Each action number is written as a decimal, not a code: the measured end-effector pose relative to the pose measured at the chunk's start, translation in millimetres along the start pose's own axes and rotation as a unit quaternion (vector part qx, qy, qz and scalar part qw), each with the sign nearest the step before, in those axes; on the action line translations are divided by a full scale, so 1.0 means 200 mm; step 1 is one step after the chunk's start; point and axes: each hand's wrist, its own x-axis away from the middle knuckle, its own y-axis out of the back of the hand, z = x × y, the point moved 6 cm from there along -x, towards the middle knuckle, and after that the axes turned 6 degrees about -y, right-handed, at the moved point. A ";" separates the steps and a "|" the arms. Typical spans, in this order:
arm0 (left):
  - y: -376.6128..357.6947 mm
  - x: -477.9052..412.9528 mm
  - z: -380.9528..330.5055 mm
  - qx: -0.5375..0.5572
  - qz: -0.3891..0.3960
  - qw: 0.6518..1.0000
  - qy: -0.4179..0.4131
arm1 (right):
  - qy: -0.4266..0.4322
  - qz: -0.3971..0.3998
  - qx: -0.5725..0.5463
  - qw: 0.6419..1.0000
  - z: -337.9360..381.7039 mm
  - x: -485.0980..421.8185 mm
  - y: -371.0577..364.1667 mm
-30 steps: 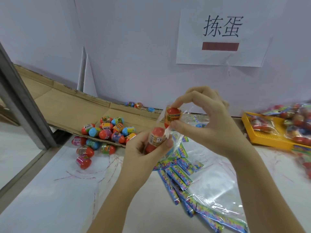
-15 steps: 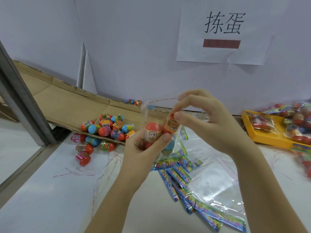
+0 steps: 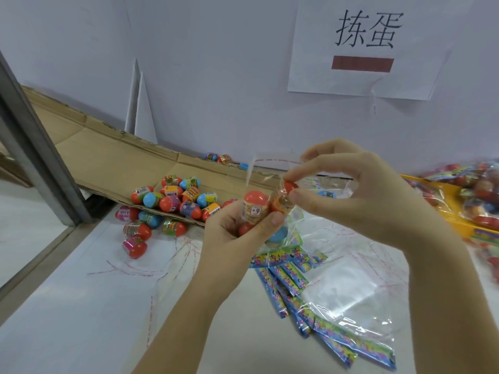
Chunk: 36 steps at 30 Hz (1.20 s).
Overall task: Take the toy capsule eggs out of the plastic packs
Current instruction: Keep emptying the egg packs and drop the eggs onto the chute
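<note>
My left hand [image 3: 232, 238] grips a clear plastic pack [image 3: 290, 224] around a red-topped capsule egg [image 3: 255, 207]; a blue egg [image 3: 276, 234] sits lower in the same pack. My right hand [image 3: 359, 190] pinches a second red-and-orange egg [image 3: 285, 197] between thumb and forefinger at the pack's open mouth, beside the first egg. A heap of loose unpacked eggs [image 3: 172, 201] lies to the left, partly on flattened cardboard [image 3: 108, 163].
Empty packs with coloured header strips [image 3: 324, 300] lie spread on the white table below my hands. A yellow tray [image 3: 442, 201] with full packs stands at the right. A grey metal post [image 3: 35, 147] runs along the left. Two stray eggs [image 3: 217, 158] rest by the back wall.
My right hand came down with its egg from above the pack to beside the egg in my left hand. The pack's top flap now stands up behind them.
</note>
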 end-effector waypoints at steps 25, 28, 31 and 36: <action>0.03 0.00 -0.01 0.051 -0.095 0.994 0.036 | -0.087 0.017 -0.345 0.934 -0.17 -0.12 -0.19; 0.07 -0.01 -0.02 0.056 -0.137 0.989 0.012 | -0.096 0.044 -0.352 0.930 -0.17 -0.11 -0.21; 0.09 -0.01 -0.03 0.082 -0.163 0.983 -0.018 | -0.106 0.042 -0.342 0.933 -0.17 -0.11 -0.23; 0.10 0.00 -0.03 0.111 -0.171 0.979 -0.008 | -0.104 0.047 -0.334 0.936 -0.12 -0.10 -0.28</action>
